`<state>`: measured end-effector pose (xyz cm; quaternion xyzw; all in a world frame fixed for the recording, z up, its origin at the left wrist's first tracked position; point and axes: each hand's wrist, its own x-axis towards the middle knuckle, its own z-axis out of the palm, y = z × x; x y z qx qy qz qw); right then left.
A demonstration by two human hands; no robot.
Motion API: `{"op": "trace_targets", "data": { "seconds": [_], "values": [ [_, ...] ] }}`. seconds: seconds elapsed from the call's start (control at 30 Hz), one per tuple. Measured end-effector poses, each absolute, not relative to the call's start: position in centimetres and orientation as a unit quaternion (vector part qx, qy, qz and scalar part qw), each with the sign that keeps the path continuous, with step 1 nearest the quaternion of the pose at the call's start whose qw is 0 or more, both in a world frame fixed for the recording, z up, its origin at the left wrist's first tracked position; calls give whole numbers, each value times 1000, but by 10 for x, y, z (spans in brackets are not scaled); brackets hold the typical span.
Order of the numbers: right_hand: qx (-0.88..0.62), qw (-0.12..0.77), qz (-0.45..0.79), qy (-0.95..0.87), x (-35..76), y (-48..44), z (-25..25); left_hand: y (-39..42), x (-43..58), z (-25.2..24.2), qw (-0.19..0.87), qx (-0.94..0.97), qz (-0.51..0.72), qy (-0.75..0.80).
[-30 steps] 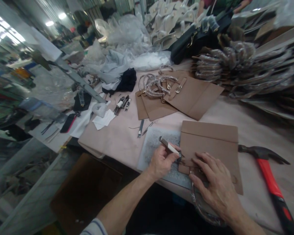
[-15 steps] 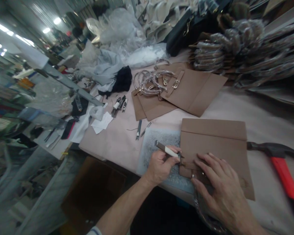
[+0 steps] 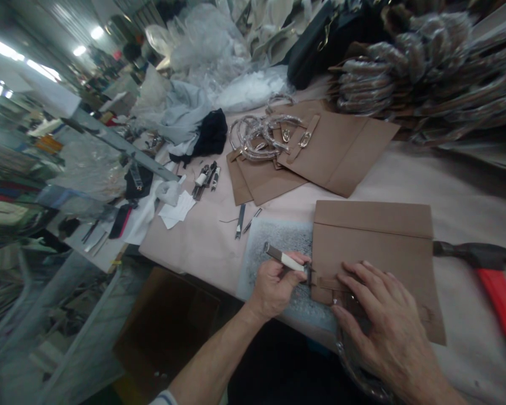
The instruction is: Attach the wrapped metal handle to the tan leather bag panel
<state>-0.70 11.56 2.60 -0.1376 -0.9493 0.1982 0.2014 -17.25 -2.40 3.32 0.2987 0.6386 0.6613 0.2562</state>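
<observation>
My left hand (image 3: 273, 288) pinches a steel punch (image 3: 277, 254) wrapped in white tape. The punch leans, its lower end close to the left edge of a flat brown leather panel (image 3: 375, 239); whether it touches there I cannot tell. Over the panel's lower part lies my right hand (image 3: 385, 320), fingers spread, beside a short brown strap (image 3: 328, 283). Below its thumb, a plastic-wrapped handle (image 3: 349, 364) hangs over the table's front edge. The panel's left side overlaps a scarred pale board (image 3: 259, 239). Metal fittings under the right hand are mostly hidden.
A claw hammer (image 3: 495, 289) with a red grip lies right of the panel. Behind are more brown panels (image 3: 341, 149) with wrapped handles (image 3: 257, 138). Several small tools (image 3: 206, 179) and white paper scraps (image 3: 177, 209) lie left. Stacked wrapped pieces (image 3: 425, 84) fill the back right.
The view has shifted slightly, and the panel appears a little further right. My left hand keeps the punch at the panel's left edge; my right hand stays on the panel.
</observation>
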Motion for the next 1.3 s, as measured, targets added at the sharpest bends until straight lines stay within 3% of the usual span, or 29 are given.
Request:
{"op": "trace_targets", "data": {
  "seconds": [0.53,0.8,1.3],
  "values": [
    [-130,206,186,-952,-9,115,26,-12,-166,30,231,381,645,621],
    [-128,208,183,-952,-7,115,26,-14,-161,31,150,453,620,623],
    [-132,215,182,-951,-7,114,24,-15,-157,28,170,444,621,623]
  ]
}}
